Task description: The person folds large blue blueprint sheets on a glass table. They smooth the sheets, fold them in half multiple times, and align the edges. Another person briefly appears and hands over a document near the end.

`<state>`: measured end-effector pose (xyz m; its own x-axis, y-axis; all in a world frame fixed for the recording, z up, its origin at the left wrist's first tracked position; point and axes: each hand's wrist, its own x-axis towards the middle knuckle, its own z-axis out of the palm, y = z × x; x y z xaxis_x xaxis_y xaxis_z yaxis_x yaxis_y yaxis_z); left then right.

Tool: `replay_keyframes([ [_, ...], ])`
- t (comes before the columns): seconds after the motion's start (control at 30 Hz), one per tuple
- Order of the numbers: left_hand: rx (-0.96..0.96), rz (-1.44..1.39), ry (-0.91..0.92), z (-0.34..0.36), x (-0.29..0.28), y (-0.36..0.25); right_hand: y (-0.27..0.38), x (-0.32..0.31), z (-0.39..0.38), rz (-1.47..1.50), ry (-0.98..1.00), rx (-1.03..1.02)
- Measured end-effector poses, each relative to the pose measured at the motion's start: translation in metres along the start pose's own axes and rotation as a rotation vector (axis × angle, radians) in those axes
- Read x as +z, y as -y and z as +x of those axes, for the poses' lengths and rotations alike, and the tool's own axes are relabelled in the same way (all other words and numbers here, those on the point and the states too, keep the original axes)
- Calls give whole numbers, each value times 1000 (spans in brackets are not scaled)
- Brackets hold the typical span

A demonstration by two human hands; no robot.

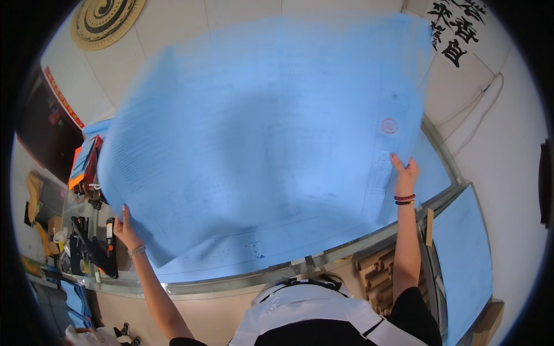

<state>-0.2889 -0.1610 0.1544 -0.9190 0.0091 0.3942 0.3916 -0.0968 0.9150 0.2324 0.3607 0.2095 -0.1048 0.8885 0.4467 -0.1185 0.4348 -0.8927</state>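
Note:
A large blue printed sheet point(259, 132), like a blueprint, is held up in front of me, its far edge blurred by motion. My left hand point(125, 228) pinches its left edge near the lower corner. At the right edge, below a round red stamp, my right hand point(405, 171) grips it with the thumb on top. The sheet bows between my hands and hangs over a metal-edged table point(300, 268). Another blue printed sheet point(231, 249) lies flat on that table, mostly hidden by the raised one.
Left of the table is a surface with a black tool point(92, 248) and blue and orange folders point(85, 161). Cardboard tubes point(381, 277) are stacked beneath the table at right. A blue panel point(464, 265) stands beside them. A cable point(485, 109) hangs on the wall.

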Motion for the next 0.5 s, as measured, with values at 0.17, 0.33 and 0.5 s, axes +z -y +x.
replay_keyframes([
  [0.17, -78, -230, 189, 1, -27, -5, 0, -23, -4, 114, 113, 21],
  [0.33, -114, -191, 269, -5, -37, 10, -17, -17, -20, 153, 184, 113],
  [0.5, 6, -32, 141, -25, 33, -20, -8, -4, -18, 272, 102, 118],
])
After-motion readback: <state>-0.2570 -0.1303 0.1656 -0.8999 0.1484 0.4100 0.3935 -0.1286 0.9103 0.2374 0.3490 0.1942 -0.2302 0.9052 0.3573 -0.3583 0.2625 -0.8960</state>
